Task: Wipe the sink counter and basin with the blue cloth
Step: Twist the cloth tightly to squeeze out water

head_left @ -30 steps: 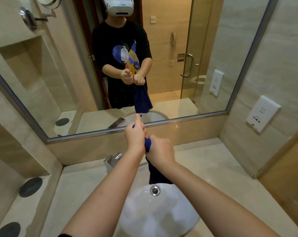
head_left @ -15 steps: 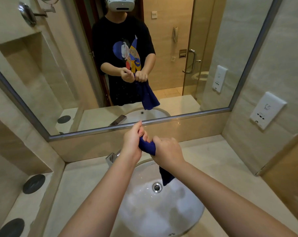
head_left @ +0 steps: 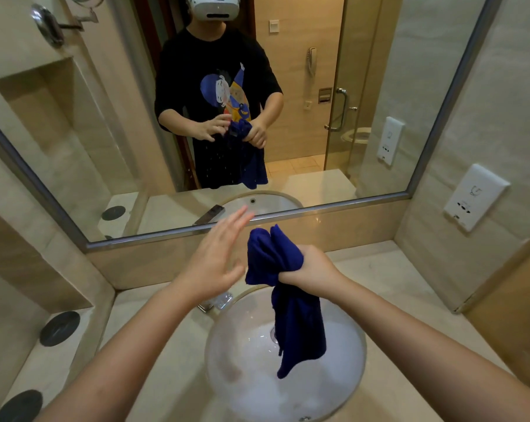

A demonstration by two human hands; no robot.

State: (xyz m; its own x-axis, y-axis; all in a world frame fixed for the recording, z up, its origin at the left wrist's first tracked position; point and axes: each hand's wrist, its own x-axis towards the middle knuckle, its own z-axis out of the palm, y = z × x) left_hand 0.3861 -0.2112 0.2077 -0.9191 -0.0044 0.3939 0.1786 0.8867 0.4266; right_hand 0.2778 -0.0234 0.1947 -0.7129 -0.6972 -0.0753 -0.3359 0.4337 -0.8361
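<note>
gripped the cloth point(head_left: 297, 330) bunched in the right hand point(head_left: 312, 266) over the basin point(head_left: 242, 376); held the left hand point(head_left: 215, 263) open just beside. probably needed folding into a flat pad before the table point(head_left: 394, 284).

No words, numbers or brand names can be read. The white wall plate point(head_left: 476, 197) at the right carries a small grey symbol above its slots, too faint to make out. The shirt print point(head_left: 227, 92) seen in the mirror point(head_left: 409, 56) is a cartoon figure, and no lettering on it can be made out.
</note>
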